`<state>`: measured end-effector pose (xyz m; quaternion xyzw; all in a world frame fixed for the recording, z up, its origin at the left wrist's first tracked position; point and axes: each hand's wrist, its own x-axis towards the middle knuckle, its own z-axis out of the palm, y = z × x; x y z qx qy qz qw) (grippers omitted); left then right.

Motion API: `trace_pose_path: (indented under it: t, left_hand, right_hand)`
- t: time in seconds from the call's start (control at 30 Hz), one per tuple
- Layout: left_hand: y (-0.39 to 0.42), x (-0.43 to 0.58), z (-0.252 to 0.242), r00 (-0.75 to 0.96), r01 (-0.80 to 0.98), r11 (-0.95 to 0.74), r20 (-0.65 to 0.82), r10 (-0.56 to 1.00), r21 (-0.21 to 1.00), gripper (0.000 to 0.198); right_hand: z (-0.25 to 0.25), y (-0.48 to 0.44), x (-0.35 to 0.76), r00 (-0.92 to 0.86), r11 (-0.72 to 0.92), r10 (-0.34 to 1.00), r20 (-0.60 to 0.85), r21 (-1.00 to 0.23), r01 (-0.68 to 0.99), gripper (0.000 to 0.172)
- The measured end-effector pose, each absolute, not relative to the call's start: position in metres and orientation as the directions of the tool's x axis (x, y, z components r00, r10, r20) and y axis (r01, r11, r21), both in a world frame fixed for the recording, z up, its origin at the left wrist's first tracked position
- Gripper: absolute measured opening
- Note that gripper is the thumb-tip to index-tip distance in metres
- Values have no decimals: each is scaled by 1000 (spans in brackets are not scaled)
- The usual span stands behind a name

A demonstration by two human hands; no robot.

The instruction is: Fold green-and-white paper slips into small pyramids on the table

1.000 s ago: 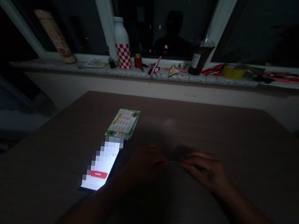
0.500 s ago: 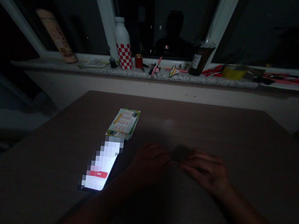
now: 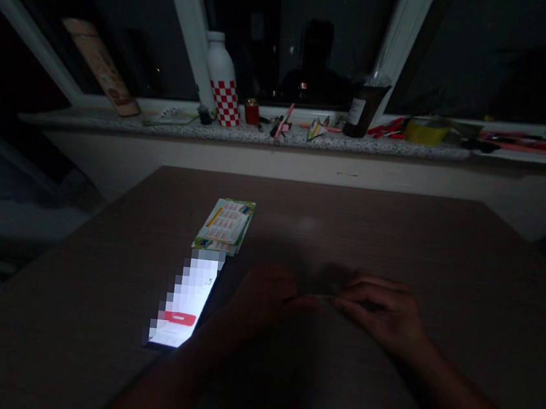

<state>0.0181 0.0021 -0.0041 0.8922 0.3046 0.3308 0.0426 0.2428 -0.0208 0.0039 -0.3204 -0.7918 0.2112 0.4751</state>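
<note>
In the dim head view, my left hand (image 3: 268,295) is closed low over the table, its fingers curled and mostly in shadow. My right hand (image 3: 383,310) pinches with thumb and fingertips, facing the left one. Between them stretches a thin pale strip (image 3: 318,296), its ends at the two hands; it is too dark to tell its kind. Left of my left hand lies a lit phone (image 3: 189,300), screen up. Just beyond the phone is a small stack of printed cards (image 3: 226,222).
The brown table (image 3: 373,221) reaches a wall below a granite windowsill (image 3: 255,135). On the sill stand a checkered white bottle (image 3: 223,82), a pinkish tumbler (image 3: 102,69), a small red jar (image 3: 252,112), a dark labelled cup (image 3: 360,113) and a yellow roll (image 3: 425,132).
My left hand has moved slightly left and its thumb side now shows, leaving more of the pale strip visible between the hands. My right hand has barely shifted.
</note>
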Motion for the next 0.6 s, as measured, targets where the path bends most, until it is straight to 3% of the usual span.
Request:
trace_pose_path:
  t: [0.2, 0.4, 0.6]
  left_hand:
    - [3, 14, 3, 661, 434, -786, 437, 610, 440, 23]
    - [4, 10, 4, 675, 505, -767, 372, 637, 396, 28]
    - [5, 10, 1, 652, 544, -739, 353, 671, 398, 29]
  right_hand:
    - [1, -17, 251, -275, 645, 764, 583, -689, 331, 8]
    - [-1, -15, 252, -362, 667, 744, 561, -648, 368, 3]
    - [1, -17, 249, -393, 683, 731, 558, -600, 417, 9]
